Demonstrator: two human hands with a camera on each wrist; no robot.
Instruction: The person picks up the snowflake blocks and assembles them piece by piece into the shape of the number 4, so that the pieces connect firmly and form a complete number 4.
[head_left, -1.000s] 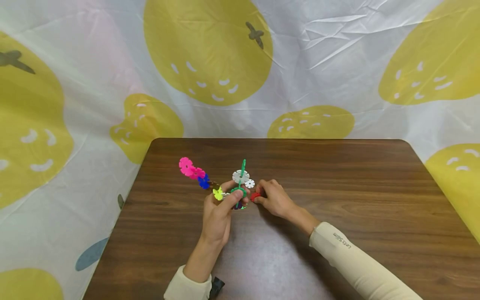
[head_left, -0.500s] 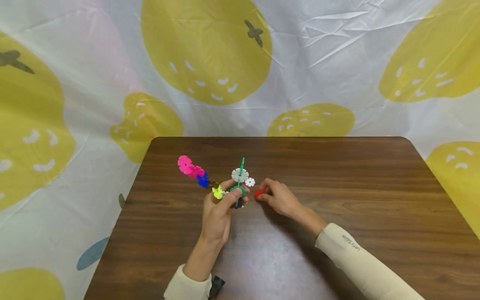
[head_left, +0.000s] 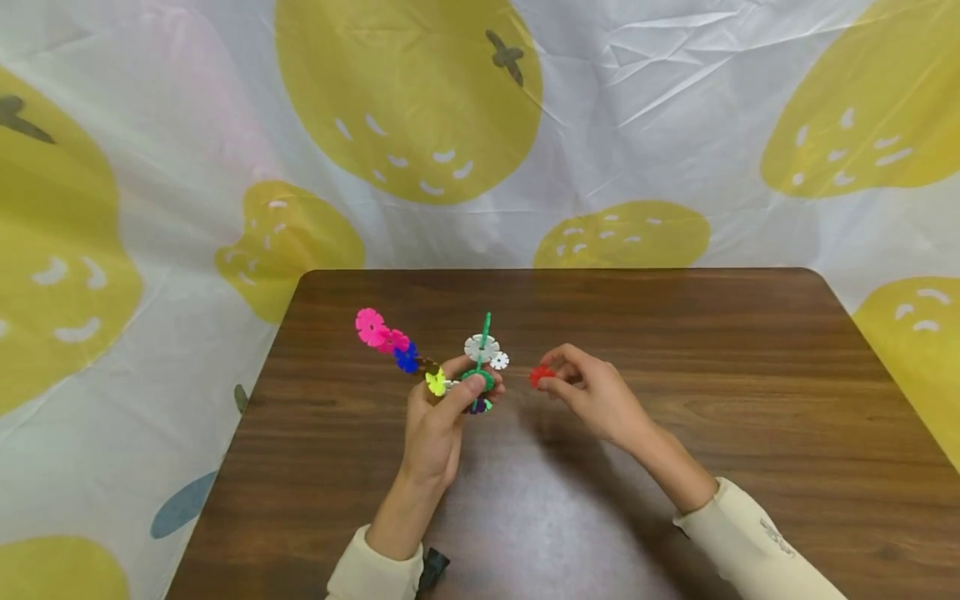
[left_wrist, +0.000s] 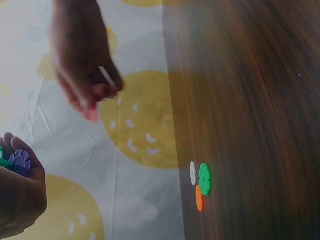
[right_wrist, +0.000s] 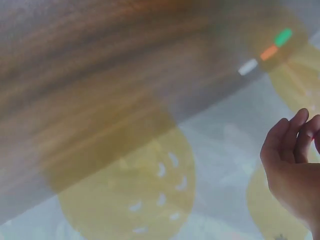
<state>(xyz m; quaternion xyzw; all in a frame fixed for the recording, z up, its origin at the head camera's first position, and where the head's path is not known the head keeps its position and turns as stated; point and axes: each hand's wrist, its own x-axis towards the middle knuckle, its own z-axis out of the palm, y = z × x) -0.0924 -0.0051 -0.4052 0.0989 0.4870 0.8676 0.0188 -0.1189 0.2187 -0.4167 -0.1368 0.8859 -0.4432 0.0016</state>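
Observation:
My left hand point(head_left: 461, 382) grips a cluster of plastic snowflake discs point(head_left: 480, 354) just above the brown table point(head_left: 675, 500). The cluster has green, white, yellow and purple discs, and a branch of blue and pink discs point(head_left: 371, 327) reaches up to the left. In the left wrist view a purple disc point(left_wrist: 21, 161) shows at that hand's fingertips. My right hand point(head_left: 546, 377) pinches one red disc point(head_left: 538, 376) between thumb and fingers, a short gap to the right of the cluster. The right wrist view is blurred and shows only the curled fingers point(right_wrist: 292, 135).
Three loose discs, white, green and orange point(left_wrist: 201, 180), lie together on the table near its edge; they show again, blurred point(right_wrist: 269, 52), in the right wrist view. A white cloth with yellow fruit prints point(head_left: 412, 100) hangs behind and beside the table.
My right hand has drawn away to the right from the cluster, carrying the red disc with it. The left hand and the cluster have stayed in place.

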